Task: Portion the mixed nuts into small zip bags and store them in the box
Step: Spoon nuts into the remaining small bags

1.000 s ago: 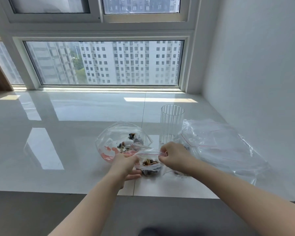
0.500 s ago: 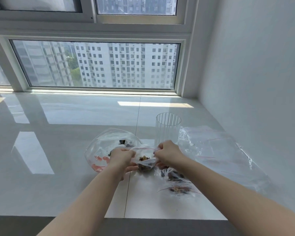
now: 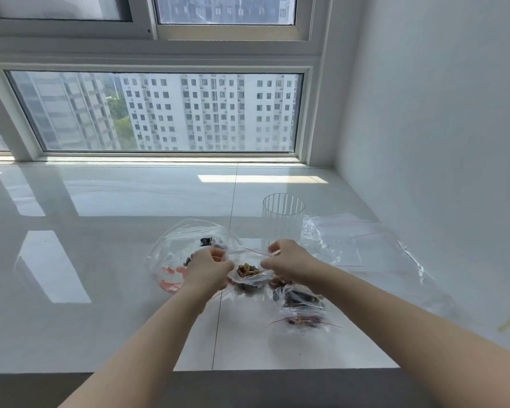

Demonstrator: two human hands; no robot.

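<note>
A small clear zip bag (image 3: 249, 276) with mixed nuts in its bottom hangs between my hands over the white sill. My left hand (image 3: 208, 267) pinches its left top corner and my right hand (image 3: 289, 260) pinches the right end of its red zip strip. Behind my left hand lies a large clear bag (image 3: 183, 245) with a few dark nuts and red print. Two filled small zip bags (image 3: 302, 307) lie on the sill under my right forearm. No box is in view.
A ribbed clear glass (image 3: 282, 219) stands just behind my right hand. Several empty zip bags (image 3: 371, 254) with red strips lie spread at the right, near the white wall (image 3: 439, 142). The glossy sill (image 3: 100, 275) ends in a front edge close to me.
The view has tilted down and moved closer. Both hands have lifted the small bag slightly and stay on its top corners. The filled bags under my right arm have come into sight.
</note>
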